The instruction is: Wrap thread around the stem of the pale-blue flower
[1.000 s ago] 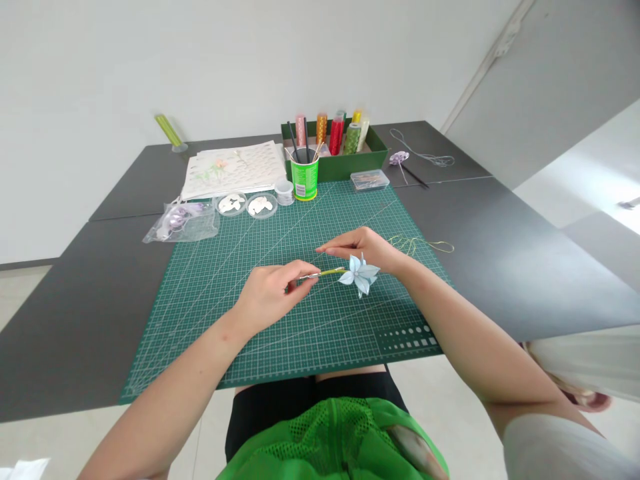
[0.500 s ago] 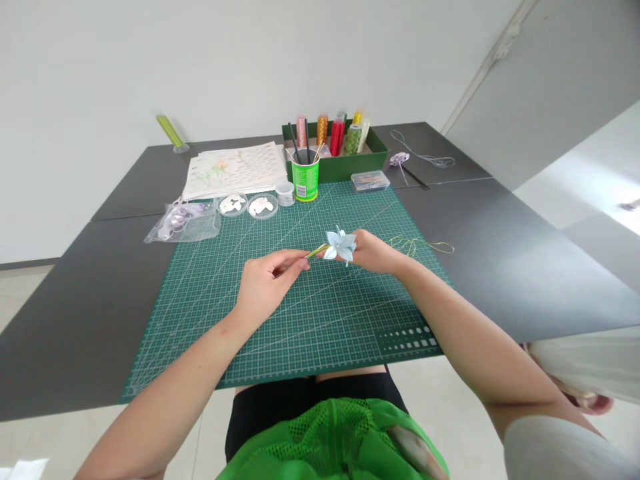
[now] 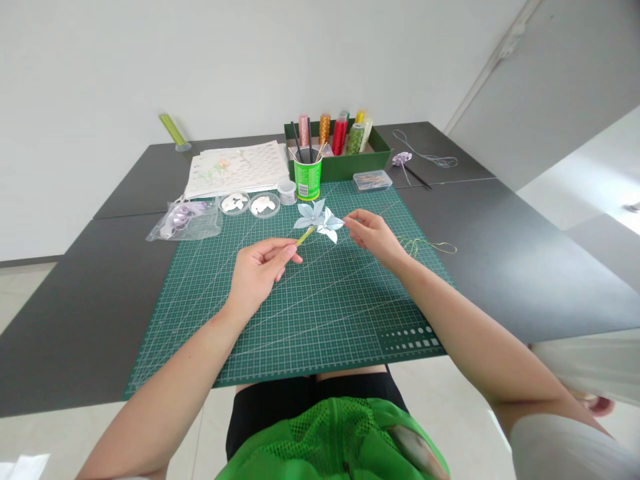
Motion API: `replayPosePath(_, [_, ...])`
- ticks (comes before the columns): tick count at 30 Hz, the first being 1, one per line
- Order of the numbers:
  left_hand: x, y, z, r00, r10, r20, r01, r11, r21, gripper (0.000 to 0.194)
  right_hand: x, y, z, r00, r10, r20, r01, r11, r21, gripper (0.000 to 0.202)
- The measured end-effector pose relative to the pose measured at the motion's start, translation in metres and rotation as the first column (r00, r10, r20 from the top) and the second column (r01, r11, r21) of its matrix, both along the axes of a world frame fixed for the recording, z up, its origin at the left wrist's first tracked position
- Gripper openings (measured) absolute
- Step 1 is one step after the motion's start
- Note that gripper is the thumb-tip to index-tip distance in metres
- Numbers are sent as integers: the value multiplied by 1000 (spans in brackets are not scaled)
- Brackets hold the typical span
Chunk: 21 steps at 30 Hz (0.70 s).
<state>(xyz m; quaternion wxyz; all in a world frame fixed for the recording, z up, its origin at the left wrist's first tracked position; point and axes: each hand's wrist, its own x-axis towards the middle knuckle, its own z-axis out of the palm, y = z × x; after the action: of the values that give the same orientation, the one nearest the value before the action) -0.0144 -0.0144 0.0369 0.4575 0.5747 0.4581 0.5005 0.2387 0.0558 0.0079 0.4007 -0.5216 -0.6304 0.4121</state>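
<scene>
My left hand (image 3: 265, 267) pinches the green stem of an artificial flower (image 3: 311, 215) between thumb and fingers. Two pale blue star-shaped blooms sit at the top of the stem, tilted up and to the right. At the right bloom, my right hand (image 3: 370, 235) is closed with thumb and forefinger on the tip of a petal. Both hands are held above the green cutting mat (image 3: 300, 313). Pale green thread (image 3: 425, 245) lies loosely on the mat beyond my right wrist.
Behind the hands stand a green can (image 3: 307, 180) of sticks and a dark green box (image 3: 355, 165) of thread spools. Two dishes (image 3: 265, 205) of white pieces, a plastic bag (image 3: 185, 220), paper sheets (image 3: 240, 175) and a clear case (image 3: 373, 181) surround the mat's far edge.
The flower has turned more upright, so two blooms now show. My right hand has moved from behind the bloom to its right side, onto a petal tip.
</scene>
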Motion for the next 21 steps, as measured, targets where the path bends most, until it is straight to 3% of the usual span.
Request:
replayPosePath(2, [2,-1,0,1000,-19,11,19,1000,-19,18,-1,1,-6,947,-172,270,117,971,209,20])
replayPosePath(3, [3,-1,0,1000,-28,14,28,999,-27,18,-2,1,-8,910,-221,351,116,948,298,23])
replayPosePath(5, [5,-1,-1,999,-48,15,49,998,-42,18,-7,-2,-11,890,-204,407,35,923,384,33])
replayPosePath(9, [9,0,-6,998,-62,18,63,996,-60,18,-23,-13,-10,959,148,241,-214,937,276,39])
replayPosePath(13, [12,4,-12,998,-48,34,50,995,-81,19,-41,-28,-5,896,437,-78,-423,894,149,38])
replayPosePath(17, [12,6,-14,1000,-12,15,13,997,-81,21,-53,-41,-6,838,501,-217,-497,864,77,44])
replayPosePath(21, [11,5,-12,1000,24,7,-23,995,-93,23,-54,-46,-7,899,426,-101,-418,904,92,39])
